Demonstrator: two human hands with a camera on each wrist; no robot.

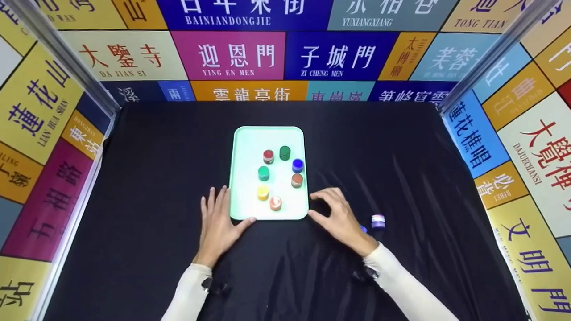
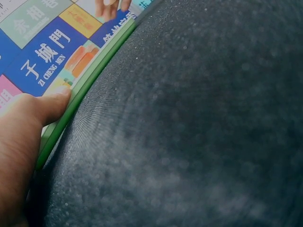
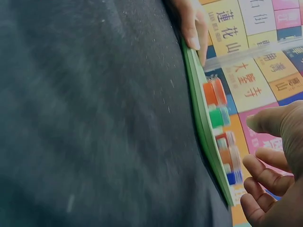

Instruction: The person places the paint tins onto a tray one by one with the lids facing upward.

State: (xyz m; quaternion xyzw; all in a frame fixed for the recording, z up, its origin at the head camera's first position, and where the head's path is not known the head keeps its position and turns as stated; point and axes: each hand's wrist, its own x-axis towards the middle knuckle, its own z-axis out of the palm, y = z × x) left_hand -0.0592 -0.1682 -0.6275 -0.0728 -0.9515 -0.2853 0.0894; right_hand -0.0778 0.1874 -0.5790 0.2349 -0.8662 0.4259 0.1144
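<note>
A pale green tray (image 1: 245,142) lies on the black cloth, with several small paint jars on it. They include a red jar (image 1: 268,156), a dark green jar (image 1: 285,153), a blue jar (image 1: 297,166), a brown jar (image 1: 296,180), a yellow jar (image 1: 262,192) and an orange one with a whitish top (image 1: 275,203). My left hand (image 1: 219,228) rests along the tray's left edge, fingers straight, its thumb touching the front rim. Beside the right edge is my right hand (image 1: 337,217), fingers loosely bent and holding nothing.
To the right of the right hand, a purple jar (image 1: 378,221) stands on the black cloth (image 1: 169,151). Another purple-blue item (image 1: 363,229) is mostly hidden behind the right wrist. Printed panels (image 1: 227,55) wall in the back and sides.
</note>
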